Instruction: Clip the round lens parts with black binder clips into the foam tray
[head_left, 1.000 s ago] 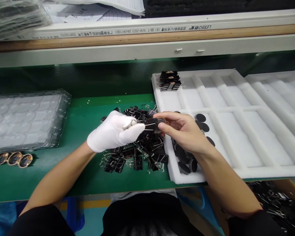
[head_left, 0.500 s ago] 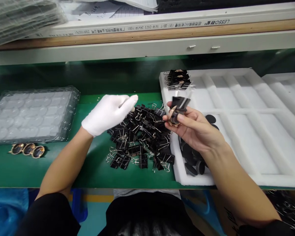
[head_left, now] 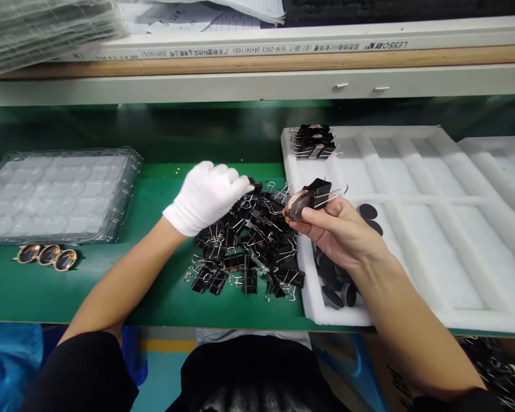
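My right hand (head_left: 341, 223), bare, grips a round gold-rimmed piece (head_left: 299, 204) with a dark face. A black binder clip (head_left: 320, 190) is clamped on it, its wire handles pointing right. My left hand (head_left: 212, 194) wears a white glove and has its fingers curled at the upper left of a heap of black binder clips (head_left: 251, 234). One clip (head_left: 257, 186) shows at its thumb tip; the other fingertips are hidden. At the heap's right, black round discs (head_left: 332, 294) lie in a compartment of the white foam tray (head_left: 313, 312), partly behind my right wrist.
Several clamped pieces (head_left: 315, 143) stand in a row at the tray's far left corner. Clear plastic trays (head_left: 60, 194) lie stacked at left, with gold-rimmed round tinted lenses (head_left: 47, 256) in front. A shelf edge (head_left: 257, 86) crosses above the green table (head_left: 163, 297).
My left hand has moved right and curled over the clip heap's edge. In my right hand the clamped piece has turned, its clip handles swinging from upward to rightward.
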